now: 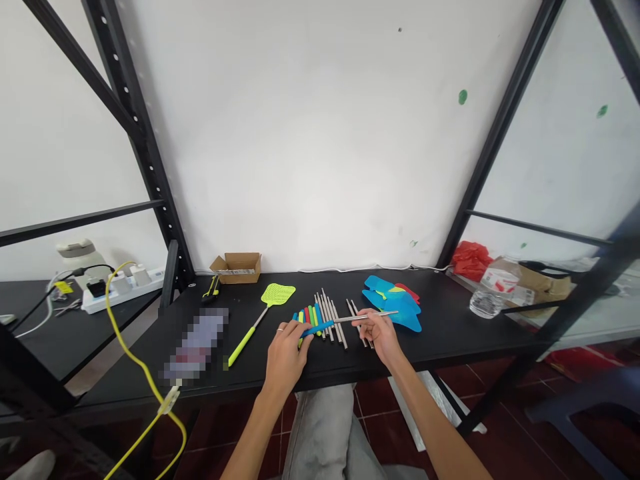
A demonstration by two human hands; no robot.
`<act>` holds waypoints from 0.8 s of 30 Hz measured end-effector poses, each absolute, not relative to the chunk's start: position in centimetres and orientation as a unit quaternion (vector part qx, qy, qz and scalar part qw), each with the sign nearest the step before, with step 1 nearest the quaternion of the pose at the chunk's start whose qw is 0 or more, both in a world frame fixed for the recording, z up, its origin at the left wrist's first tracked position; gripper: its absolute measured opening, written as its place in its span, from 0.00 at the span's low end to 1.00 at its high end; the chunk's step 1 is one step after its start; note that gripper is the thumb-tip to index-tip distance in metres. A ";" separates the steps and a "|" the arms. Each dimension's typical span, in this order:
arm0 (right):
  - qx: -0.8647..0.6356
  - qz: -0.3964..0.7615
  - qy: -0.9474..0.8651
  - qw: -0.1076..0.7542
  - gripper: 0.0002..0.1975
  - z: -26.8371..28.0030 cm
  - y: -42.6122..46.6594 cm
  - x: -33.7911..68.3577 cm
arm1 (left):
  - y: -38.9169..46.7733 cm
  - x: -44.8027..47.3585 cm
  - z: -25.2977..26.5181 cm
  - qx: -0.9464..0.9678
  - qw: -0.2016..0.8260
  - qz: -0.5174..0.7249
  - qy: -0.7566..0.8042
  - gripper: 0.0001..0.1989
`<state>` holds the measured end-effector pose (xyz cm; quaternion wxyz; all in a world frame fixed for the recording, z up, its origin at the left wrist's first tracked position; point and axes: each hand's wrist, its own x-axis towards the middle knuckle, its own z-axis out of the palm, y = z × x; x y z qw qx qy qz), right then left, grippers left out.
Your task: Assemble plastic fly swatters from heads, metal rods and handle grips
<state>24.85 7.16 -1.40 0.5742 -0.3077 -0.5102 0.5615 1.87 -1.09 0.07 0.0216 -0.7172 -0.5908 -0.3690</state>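
Note:
My left hand (289,348) is closed around a blue plastic handle (320,328). In my right hand (379,333) a thin metal rod (350,319) is pinched, and its left end meets the handle's right end. Under and beyond the handle lie several coloured handles (307,316) in a row. Several loose metal rods (327,310) are just right of them, with a few more near my right fingers. Blue flyswatter heads (407,310) are piled beyond my right hand, with a red one (409,292) partly hidden behind. A whole yellow-green flyswatter (242,347) lies left of my left hand.
On the black tabletop (220,387) are an open cardboard box (243,268), a yellow-and-black utility knife (212,289) and a blurred-out flat object (197,343) with a yellow cable (135,357). A power strip (123,293) is at left. A plastic bottle (493,287) and red bag (469,260) lie right.

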 end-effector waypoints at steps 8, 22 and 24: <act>-0.297 0.553 -0.530 0.570 0.16 -1.7 7.3 24.9 | -0.8 1.5 -0.5 -0.714 0.035 -0.398 -0.576 0.13; -0.295 0.472 -0.676 0.483 0.17 -1.1 6.3 24.3 | -0.5 1.8 -1.3 -0.769 0.059 -0.378 -0.512 0.11; -0.302 0.477 -0.660 0.496 0.17 -1.2 6.4 24.3 | -0.6 1.7 -1.3 -0.763 0.051 -0.385 -0.516 0.12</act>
